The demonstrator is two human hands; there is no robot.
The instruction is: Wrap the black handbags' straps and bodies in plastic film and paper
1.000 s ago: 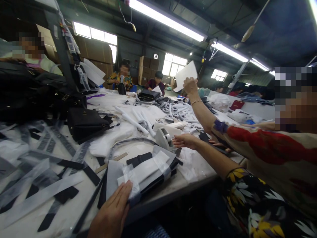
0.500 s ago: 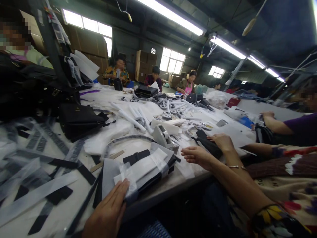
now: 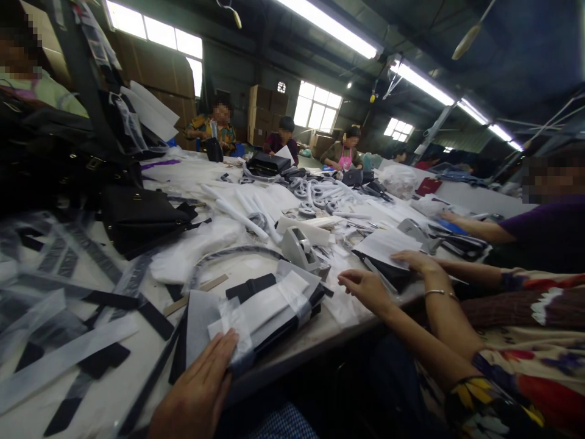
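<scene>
My left hand (image 3: 196, 381) lies with its fingers stretched flat on the near end of a folded black bag (image 3: 274, 341), partly wrapped in white foam sheet and clear film. My right hand (image 3: 365, 292) is raised over the table to the right of this bag, not touching it. Its thumb and fingertips are pinched together; whatever is between them is too small to make out. Left of that hand stands a grey tape dispenser (image 3: 297, 249), just behind the bag. A wrapped, curved handle (image 3: 233, 255) arches between the bag and the dispenser.
Film-wrapped black straps (image 3: 109, 299) cover the table's left side, near a black handbag (image 3: 141, 213). White-wrapped handles (image 3: 315, 189) heap up farther back. A co-worker's braceleted hand (image 3: 418, 262) works close on my right, on a black piece with a white sheet (image 3: 388, 244).
My right hand's fingers have gone from stretched out to pinched together. My left hand stays on the bag. At right, the co-worker has a white sheet over the black piece.
</scene>
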